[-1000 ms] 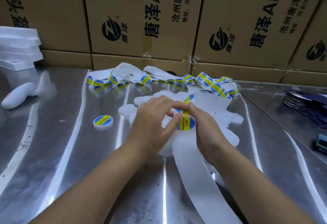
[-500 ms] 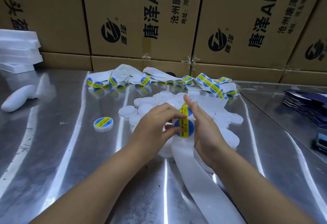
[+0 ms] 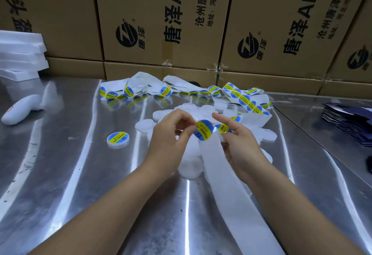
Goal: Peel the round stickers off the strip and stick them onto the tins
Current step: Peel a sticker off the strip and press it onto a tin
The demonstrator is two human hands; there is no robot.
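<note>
The left hand [image 3: 171, 136] pinches the left edge of a round blue-and-yellow sticker [image 3: 203, 130] in thumb and forefinger, so the sticker lies just right of those fingers [image 3: 186, 135], at the top of the white strip [image 3: 221, 174]. The right hand [image 3: 241, 148] grips the strip, forefinger straight. White tins [image 3: 189, 167] lie heaped beneath on the bench [image 3: 80, 174] – one labelled tin [image 3: 118, 139] sits apart, left.

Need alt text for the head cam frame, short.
A left hand pinches a round blue-and-yellow sticker at the end of a white strip held by the right hand, above a pile of plain white tins. One stickered tin sits apart to the left on the metal table; cardboard boxes stand behind.
</note>
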